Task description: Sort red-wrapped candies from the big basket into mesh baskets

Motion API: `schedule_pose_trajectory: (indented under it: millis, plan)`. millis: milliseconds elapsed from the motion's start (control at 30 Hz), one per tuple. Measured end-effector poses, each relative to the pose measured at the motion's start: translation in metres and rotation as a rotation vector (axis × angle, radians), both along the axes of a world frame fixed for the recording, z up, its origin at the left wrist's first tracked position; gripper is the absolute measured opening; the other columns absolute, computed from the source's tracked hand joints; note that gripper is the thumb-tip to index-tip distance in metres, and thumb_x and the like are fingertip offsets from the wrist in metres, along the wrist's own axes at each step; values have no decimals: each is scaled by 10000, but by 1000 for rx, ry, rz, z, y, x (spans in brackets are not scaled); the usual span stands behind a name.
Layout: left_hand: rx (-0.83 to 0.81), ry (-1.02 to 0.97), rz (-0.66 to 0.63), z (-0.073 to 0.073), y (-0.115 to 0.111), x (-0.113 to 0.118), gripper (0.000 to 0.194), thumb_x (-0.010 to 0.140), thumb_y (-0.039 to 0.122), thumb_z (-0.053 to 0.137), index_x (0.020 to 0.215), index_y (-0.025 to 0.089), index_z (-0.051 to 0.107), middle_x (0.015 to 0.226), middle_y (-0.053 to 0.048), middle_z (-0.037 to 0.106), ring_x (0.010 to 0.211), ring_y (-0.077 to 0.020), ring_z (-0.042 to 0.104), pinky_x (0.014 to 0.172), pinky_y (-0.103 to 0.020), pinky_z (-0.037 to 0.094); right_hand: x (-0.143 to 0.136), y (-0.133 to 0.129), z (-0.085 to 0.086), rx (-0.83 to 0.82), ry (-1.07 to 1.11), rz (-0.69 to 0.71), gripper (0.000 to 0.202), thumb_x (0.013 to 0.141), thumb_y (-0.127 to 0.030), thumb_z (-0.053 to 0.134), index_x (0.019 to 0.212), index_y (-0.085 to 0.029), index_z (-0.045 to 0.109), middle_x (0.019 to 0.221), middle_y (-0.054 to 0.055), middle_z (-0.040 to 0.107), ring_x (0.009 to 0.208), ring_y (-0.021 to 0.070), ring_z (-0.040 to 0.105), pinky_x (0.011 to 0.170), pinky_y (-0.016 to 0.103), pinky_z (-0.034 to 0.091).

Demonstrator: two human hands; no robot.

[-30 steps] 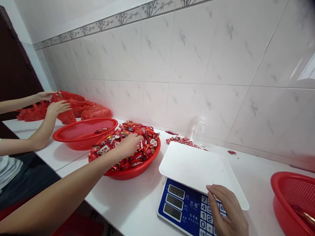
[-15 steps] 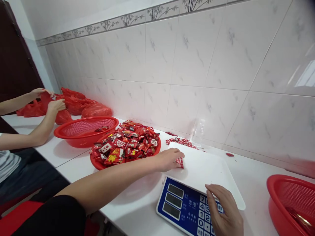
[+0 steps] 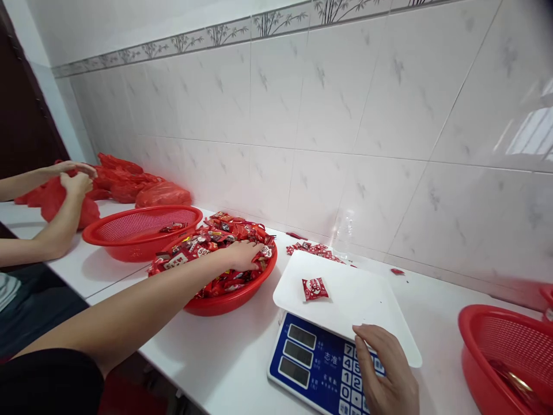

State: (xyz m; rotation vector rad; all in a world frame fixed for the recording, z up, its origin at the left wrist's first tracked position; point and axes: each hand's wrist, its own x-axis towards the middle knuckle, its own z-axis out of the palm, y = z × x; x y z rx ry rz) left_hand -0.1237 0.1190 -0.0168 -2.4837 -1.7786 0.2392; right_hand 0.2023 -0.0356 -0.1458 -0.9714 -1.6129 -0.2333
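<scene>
My left hand (image 3: 242,255) reaches into a red basket (image 3: 216,304) heaped with red snack packets (image 3: 222,227). Its fingers are apart over the pile, with the tips partly hidden among the packets. A single red and white packet (image 3: 315,289) lies on the white weighing tray (image 3: 349,276) of a digital scale. Over the keypad of the blue scale panel (image 3: 326,360), at the tray's front edge, rests my right hand (image 3: 386,369). Its thumb and fingers stand apart and hold nothing.
Left of the heaped basket stands another red basket (image 3: 142,253) with a few packets. Red plastic bags (image 3: 162,195) lie beyond, where a co-worker's hands (image 3: 78,178) handle one. Small packets (image 3: 313,249) lie behind the tray. A third red basket (image 3: 470,346) stands at right.
My left hand has let go of the red and white packet on the tray and moved left into the heaped basket. My right hand stays by the scale.
</scene>
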Motion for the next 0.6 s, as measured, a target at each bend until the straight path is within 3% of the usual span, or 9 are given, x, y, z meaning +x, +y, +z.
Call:
schedule_pose_trajectory:
  millis: [100, 267, 433, 600]
  plan:
    - [9, 8, 42, -5, 2, 4, 679, 773, 419, 627, 1371, 182, 408, 1279, -205, 563, 1185, -396, 502, 919, -495, 422, -1, 1, 2, 10, 3, 2, 132, 873, -154, 577, 993, -190, 617, 931, 77, 647, 911, 196, 582, 784, 322, 501]
    - [-31, -1, 69, 2, 4, 10, 620, 734, 315, 679, 1303, 170, 479, 1139, -187, 649, 1009, -359, 620, 797, -393, 485, -1, 2, 3, -4, -12, -4, 125, 884, -166, 567, 998, -194, 610, 929, 72, 647, 914, 189, 572, 793, 313, 486]
    - [-27, -42, 81, 12, 4, 8, 626, 761, 150, 585, 1363, 146, 410, 1213, -183, 620, 1039, -318, 621, 806, -340, 481, -2, 1, -1, -12, 1, 12, 125, 882, -158, 567, 992, -199, 608, 913, 67, 645, 903, 192, 575, 803, 325, 463]
    - [9, -94, 58, 22, 3, 6, 639, 773, 125, 516, 1392, 167, 363, 1180, -162, 637, 973, -300, 644, 738, -332, 498, -1, 1, -3, -35, 11, 20, 124, 882, -165, 565, 986, -210, 615, 912, 63, 651, 901, 195, 585, 784, 321, 469]
